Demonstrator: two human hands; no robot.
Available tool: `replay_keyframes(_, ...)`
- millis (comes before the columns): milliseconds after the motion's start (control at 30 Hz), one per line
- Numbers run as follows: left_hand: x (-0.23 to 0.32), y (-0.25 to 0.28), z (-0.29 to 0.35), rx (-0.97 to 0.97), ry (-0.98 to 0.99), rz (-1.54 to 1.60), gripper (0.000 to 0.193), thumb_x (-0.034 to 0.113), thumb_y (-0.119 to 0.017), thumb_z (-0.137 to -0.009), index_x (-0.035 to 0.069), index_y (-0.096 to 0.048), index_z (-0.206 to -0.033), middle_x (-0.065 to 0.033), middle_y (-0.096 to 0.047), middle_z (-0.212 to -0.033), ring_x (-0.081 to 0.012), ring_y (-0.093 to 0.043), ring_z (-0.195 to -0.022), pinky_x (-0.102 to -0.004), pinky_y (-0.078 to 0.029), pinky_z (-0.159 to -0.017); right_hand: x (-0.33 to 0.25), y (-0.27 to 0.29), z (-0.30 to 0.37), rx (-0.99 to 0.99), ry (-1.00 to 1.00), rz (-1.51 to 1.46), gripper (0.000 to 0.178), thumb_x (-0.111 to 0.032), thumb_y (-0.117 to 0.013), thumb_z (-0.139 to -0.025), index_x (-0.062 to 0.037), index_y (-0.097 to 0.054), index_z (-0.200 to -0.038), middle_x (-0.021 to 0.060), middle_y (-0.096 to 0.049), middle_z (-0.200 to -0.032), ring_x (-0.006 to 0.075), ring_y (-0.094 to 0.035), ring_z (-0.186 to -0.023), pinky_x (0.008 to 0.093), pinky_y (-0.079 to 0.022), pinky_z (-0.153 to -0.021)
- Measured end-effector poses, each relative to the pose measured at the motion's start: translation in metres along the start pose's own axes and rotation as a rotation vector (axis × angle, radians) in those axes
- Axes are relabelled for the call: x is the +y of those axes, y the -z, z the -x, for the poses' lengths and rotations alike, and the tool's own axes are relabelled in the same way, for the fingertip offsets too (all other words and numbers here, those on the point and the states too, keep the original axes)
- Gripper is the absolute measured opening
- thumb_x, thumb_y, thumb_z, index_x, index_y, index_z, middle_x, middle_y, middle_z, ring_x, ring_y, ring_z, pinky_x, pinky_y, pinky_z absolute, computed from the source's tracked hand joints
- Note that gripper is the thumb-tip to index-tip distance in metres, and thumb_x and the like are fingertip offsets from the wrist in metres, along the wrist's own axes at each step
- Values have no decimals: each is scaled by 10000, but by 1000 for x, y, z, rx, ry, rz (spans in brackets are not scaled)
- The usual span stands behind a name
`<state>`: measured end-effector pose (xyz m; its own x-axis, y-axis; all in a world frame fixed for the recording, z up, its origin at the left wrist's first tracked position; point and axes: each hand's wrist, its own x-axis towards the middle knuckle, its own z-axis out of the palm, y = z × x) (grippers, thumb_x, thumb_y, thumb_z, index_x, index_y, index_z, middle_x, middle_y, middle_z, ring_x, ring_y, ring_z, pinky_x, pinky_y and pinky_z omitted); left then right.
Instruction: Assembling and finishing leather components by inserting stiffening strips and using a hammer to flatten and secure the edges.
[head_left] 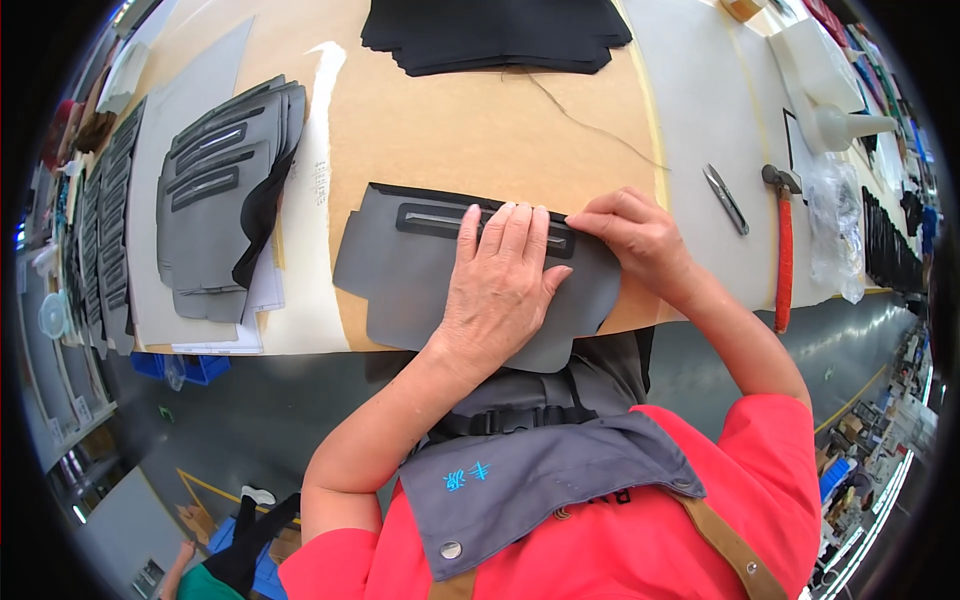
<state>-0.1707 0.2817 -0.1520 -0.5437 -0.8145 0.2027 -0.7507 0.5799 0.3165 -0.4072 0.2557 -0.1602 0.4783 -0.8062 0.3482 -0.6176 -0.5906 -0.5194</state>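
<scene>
A grey cut panel (400, 275) with a black strip along its far edge lies at the table's front edge, its near part hanging over. Set in the panel is a dark rectangular frame around a long slot (425, 219). My left hand (500, 270) lies flat across the panel, fingers stretched over the slot. At the panel's far right corner, my right hand (635, 235) pinches the black edge strip (575, 222) between thumb and forefinger.
Similar grey panels (215, 200) are stacked at left, and black pieces (495, 35) lie at the far side. Small thread snips (727, 200), a red-handled hammer (784, 240), a clear plastic bag (836, 225) and a white nozzle bottle (845, 128) are at right. Another person (235, 555) is at lower left.
</scene>
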Motion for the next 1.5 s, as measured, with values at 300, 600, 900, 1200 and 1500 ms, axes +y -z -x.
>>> replay_keyframes(300,8,0,-3,9,20,-99,507,400,-712,-957,132,-655,-1383,-132,-567,-1312,-275,-517,-1288,-610,-270,-1167,6,10,10,-16,125,110,424,9,-710,-723,-84,-781,-1131,37,-699,-1019,250,-665,-923,351,-597,-783)
replay_keyframes(600,-62,44,-15,-11,132,136,288,185,-687,-987,53,-686,-1243,-153,-680,-1058,-336,-660,-1028,-446,-508,-934,24,34,-40,-92,306,170,452,41,-694,-737,-79,-759,-1168,56,-697,-1047,260,-655,-958,354,-592,-833)
replay_keyframes(900,-91,59,-24,-381,626,550,290,124,-727,-967,-12,-686,-1220,-72,-743,-1033,-117,-685,-893,-292,-550,-828,-56,-2,-30,68,-219,-282,277,-34,-781,-882,-87,-770,-1154,95,-684,-1058,270,-662,-973,362,-564,-826)
replay_keyframes(1200,-87,56,3,-266,827,1181,342,141,-689,-1025,-65,-643,-1294,-53,-743,-1018,-72,-683,-893,-239,-558,-804,18,54,46,388,-477,545,271,-124,-766,-924,-93,-751,-1193,93,-677,-1121,271,-654,-1050,382,-541,-890)
replay_keyframes(1500,-83,40,-7,-249,793,1191,279,164,-734,-1012,-34,-695,-1204,-48,-748,-994,-67,-686,-875,-227,-562,-763,49,70,77,352,-678,465,213,-131,-543,-1085,-6,-621,-1239,124,-683,-1024,253,-673,-930,394,-535,-827)
